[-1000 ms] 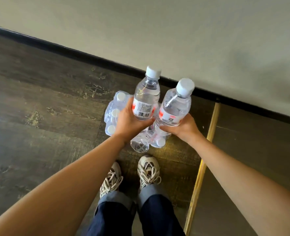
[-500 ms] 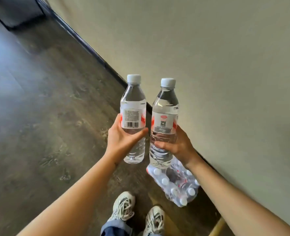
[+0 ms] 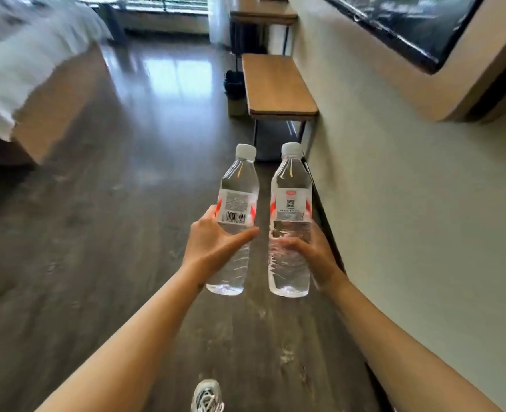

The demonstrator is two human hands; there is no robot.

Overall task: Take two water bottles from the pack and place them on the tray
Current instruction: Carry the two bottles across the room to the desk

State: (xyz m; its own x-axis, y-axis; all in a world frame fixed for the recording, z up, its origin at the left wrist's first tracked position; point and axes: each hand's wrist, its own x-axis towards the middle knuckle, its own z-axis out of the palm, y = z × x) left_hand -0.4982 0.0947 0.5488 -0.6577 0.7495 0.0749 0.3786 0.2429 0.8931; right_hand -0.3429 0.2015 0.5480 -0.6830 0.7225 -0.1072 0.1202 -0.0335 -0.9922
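I hold two clear water bottles upright in front of me, side by side and a little apart. My left hand [image 3: 213, 245] grips the left water bottle [image 3: 236, 200], whose white label shows a barcode. My right hand [image 3: 314, 257] grips the right water bottle [image 3: 291, 197] around its lower half; it has a white cap and a red and white label. Neither the pack of bottles nor any tray is in view.
A low wooden bench [image 3: 275, 84] stands against the right wall [image 3: 409, 218] ahead, with a dark bin [image 3: 233, 84] beside it and a desk [image 3: 263, 13] further back. A white bed [image 3: 23, 60] fills the upper left. Dark wood floor [image 3: 112, 203] runs between them. One shoe [image 3: 207, 396] shows below.
My view has swung up from the floor and the pack to the room ahead. Both bottles were lifted away from the pack, which has dropped out of view.
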